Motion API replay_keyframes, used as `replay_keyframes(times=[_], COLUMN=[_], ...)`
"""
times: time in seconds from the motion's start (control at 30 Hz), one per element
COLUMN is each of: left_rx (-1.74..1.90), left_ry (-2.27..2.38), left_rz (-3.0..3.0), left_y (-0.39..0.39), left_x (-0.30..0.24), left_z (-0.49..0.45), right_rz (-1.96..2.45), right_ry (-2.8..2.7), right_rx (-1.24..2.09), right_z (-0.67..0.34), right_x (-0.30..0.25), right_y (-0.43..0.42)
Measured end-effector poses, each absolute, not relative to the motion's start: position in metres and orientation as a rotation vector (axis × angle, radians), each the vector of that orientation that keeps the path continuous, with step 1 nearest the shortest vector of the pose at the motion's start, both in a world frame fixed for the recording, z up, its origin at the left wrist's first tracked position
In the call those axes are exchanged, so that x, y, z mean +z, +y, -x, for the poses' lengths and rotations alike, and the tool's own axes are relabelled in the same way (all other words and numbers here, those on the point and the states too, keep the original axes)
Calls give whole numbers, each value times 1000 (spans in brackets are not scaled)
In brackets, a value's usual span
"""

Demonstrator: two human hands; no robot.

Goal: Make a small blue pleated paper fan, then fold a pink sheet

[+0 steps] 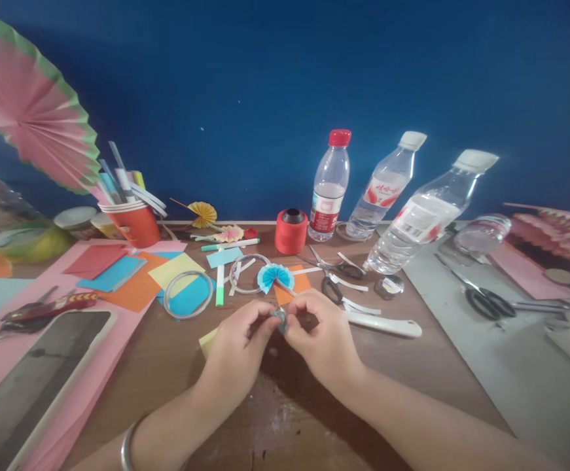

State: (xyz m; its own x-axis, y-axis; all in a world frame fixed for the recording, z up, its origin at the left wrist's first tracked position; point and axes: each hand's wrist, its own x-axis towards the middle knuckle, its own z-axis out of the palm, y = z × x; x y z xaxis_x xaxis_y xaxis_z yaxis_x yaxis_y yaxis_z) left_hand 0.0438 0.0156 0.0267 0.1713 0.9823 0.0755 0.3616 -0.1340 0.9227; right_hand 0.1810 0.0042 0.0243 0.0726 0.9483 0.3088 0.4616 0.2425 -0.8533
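Over the middle of the brown table, my left hand (242,333) and my right hand (324,337) meet with their fingertips pinched. Between them is a small blue-grey piece (279,318), mostly covered by the fingers, so its kind is unclear. Just beyond the fingertips sits a small blue pleated paper fan (275,277) with a paler edge. A thin strip runs from the fan toward my right hand; whether it is held cannot be told. Orange paper (300,282) lies behind the fan. A white-handled tool (387,324) lies to the right of my right hand.
Scissors (331,265) lie among white paper strips. Behind stand a red tape roll (291,237) and several water bottles (328,196). Tape rings (165,302), coloured paper (132,288), a phone (44,386) and a red cup of pens (132,222) are on the left.
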Motion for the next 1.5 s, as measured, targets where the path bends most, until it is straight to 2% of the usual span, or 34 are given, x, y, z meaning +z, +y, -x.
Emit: replay_keyframes(times=[0.1,0.73,0.87,1.0,1.3,1.5], left_rx=[956,887,885,1006,1515,1578], left_ry=[1304,1289,1248,1241,983,983], left_rz=[-1597,-1567,-1512,-1412,-768,-687], left_y=[17,17,15,18,34,35], left_x=[27,27,28,24,21,23], left_z=[-43,-43,-43,-42,-44,-44], right_rz=[1341,1325,1282,1157,895,880], right_ry=[-1475,-1456,-1388,-1196,-977,-706], right_rx=[716,706,808,954,879,902], right_z=[-181,-181,-180,-180,-179,-181], right_x=[24,25,23,21,18,13], right_y=[6,3,4,5,3,12])
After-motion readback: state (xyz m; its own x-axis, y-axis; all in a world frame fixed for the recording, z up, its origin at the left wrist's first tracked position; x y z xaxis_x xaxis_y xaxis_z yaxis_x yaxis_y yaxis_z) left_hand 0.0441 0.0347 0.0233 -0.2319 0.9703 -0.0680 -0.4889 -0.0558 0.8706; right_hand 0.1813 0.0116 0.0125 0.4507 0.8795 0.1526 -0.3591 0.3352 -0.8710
